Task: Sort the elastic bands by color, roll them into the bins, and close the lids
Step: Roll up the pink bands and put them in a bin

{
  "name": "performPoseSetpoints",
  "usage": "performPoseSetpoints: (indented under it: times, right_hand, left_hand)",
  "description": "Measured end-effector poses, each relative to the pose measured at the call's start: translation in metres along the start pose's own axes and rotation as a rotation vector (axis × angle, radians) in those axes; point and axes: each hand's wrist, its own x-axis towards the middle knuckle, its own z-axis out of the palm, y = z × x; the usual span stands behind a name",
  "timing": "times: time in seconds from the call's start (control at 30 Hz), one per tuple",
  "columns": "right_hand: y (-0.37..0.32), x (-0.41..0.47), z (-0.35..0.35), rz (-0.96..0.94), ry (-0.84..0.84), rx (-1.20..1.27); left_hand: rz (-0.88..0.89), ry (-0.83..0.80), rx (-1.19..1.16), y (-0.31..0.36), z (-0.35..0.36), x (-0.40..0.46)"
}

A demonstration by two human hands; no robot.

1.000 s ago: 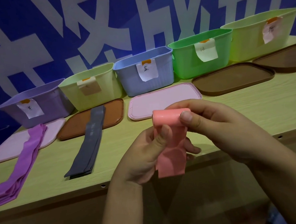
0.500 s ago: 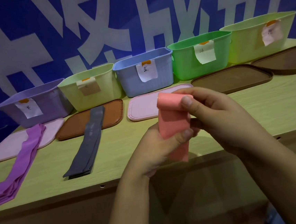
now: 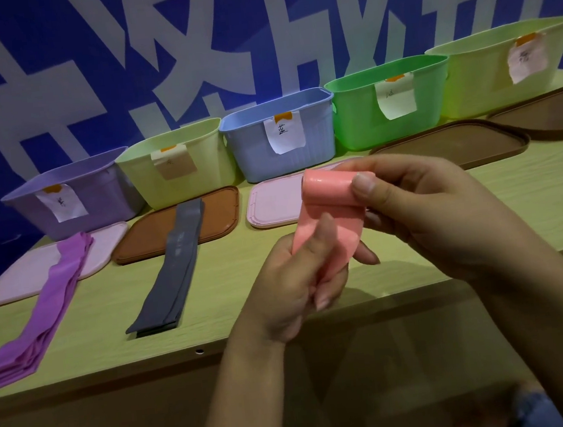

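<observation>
Over the last second the loose tail of the pink band (image 3: 329, 222) had shortened from a long flap hanging below my hands to a short strip, and the roll at its top had grown fatter, so I judged this band nearly ready for a bin. My right hand (image 3: 438, 212) held the roll above the table's (image 3: 479, 215) front edge, thumb on its near end and fingers curled over the top. My left hand (image 3: 293, 281) sat below, thumb and curled fingers pinching the remaining tail to keep it taut. The purple bands (image 3: 44, 305) lay draped from a pink lid onto the table at far left, and the grey band (image 3: 172, 272) lay across the brown lid (image 3: 138, 241) beside them, both unrolled. All five bins stood open along the back, lids flat in front.
</observation>
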Motion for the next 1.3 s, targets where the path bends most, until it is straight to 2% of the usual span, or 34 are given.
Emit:
performPoseSetpoints:
  times: [0.17,0.23,0.4,0.5,0.63,0.77,0.87,1.0,1.1,1.2,1.3]
  right_hand:
    - [0.002,-0.003,0.006,-0.035,-0.009,-0.015]
    - [0.003,-0.006,0.012,-0.092,0.023,-0.135]
    - [0.012,-0.010,0.022,-0.193,0.138,-0.307]
    - [0.018,-0.014,0.027,-0.263,0.186,-0.416]
    - [0.023,-0.017,0.031,-0.328,0.162,-0.471]
    - [0.023,-0.015,0.030,-0.327,0.056,-0.427]
    - [0.016,-0.015,0.024,-0.231,-0.037,-0.264]
    - [0.011,-0.015,0.015,0.043,-0.089,-0.056]
    - [0.008,-0.014,0.018,0.021,-0.148,-0.122]
    - [0.007,-0.012,0.019,-0.036,-0.113,-0.180]
    - [0.007,-0.011,0.018,-0.062,-0.058,-0.183]
  left_hand:
    - [0.144,0.189,0.104,0.003,0.008,0.001]
    - [0.175,0.249,0.137,0.004,0.010,0.001]
    - [0.178,0.383,0.294,0.006,0.019,0.000]
    - [0.147,0.444,0.239,0.005,0.023,-0.004]
    - [0.122,0.505,0.210,0.001,0.019,-0.006]
    - [0.114,0.543,0.236,0.000,0.015,-0.007]
    - [0.147,0.480,0.303,0.000,0.012,-0.009]
    - [0.153,0.380,0.277,0.000,0.012,-0.013]
    - [0.152,0.323,0.270,-0.001,0.011,-0.014]
    - [0.121,0.285,0.229,0.001,0.009,-0.011]
    - [0.005,0.185,0.162,0.002,0.001,-0.009]
